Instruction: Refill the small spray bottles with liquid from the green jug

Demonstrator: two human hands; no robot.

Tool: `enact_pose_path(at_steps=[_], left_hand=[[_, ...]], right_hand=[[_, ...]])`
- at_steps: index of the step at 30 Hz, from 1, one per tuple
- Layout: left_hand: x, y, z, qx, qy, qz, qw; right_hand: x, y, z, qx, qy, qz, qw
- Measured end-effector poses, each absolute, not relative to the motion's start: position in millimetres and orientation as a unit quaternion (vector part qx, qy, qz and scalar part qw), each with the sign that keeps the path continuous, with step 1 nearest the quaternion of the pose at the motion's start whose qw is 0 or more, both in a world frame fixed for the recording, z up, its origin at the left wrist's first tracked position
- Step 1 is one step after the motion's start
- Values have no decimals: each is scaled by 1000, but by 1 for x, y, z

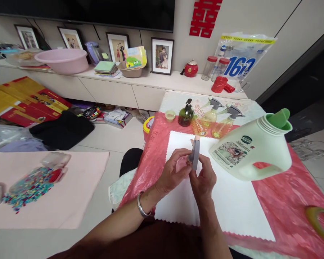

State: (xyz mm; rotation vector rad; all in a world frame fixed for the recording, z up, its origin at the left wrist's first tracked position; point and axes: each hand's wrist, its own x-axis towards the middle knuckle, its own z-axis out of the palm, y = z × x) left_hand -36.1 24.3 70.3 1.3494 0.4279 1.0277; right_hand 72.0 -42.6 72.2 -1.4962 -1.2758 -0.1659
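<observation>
Both hands meet over the white cloth, around a grey spray trigger head (196, 154) with a pale tip, seen nearly edge-on. My left hand (175, 168) pinches its lower left side. From the right, my right hand (204, 176) grips it with thumb and fingers. Whether a bottle is joined beneath cannot be made out behind the fingers. Beyond them stand two clear spray bottles (211, 116) (223, 126) with grey triggers, an amber ribbed bottle (199, 126) and a dark green pump bottle (185, 117). A large pale green detergent jug (270, 151) is right of my hands.
White scalloped cloth (232, 212) lies over red plastic sheeting (288, 205). A small green cup (170, 115) is at the back left, a tape roll (320, 223) at the right edge. Colourful small pieces (32, 190) cover part of the pink-topped table (78, 187) at left.
</observation>
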Motion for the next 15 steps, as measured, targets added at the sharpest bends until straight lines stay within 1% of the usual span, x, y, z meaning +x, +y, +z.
enact_pose_path(at_steps=[4, 8, 15], left_hand=[[-29, 24, 77, 620, 230, 455, 595], [-17, 20, 81, 593, 302, 472, 578], [-17, 23, 69, 620, 285, 497, 536]], right_hand=[[71, -41, 71, -628, -545, -76, 551], [69, -39, 66, -635, -531, -75, 556], [67, -40, 48, -633, -525, -31, 567]])
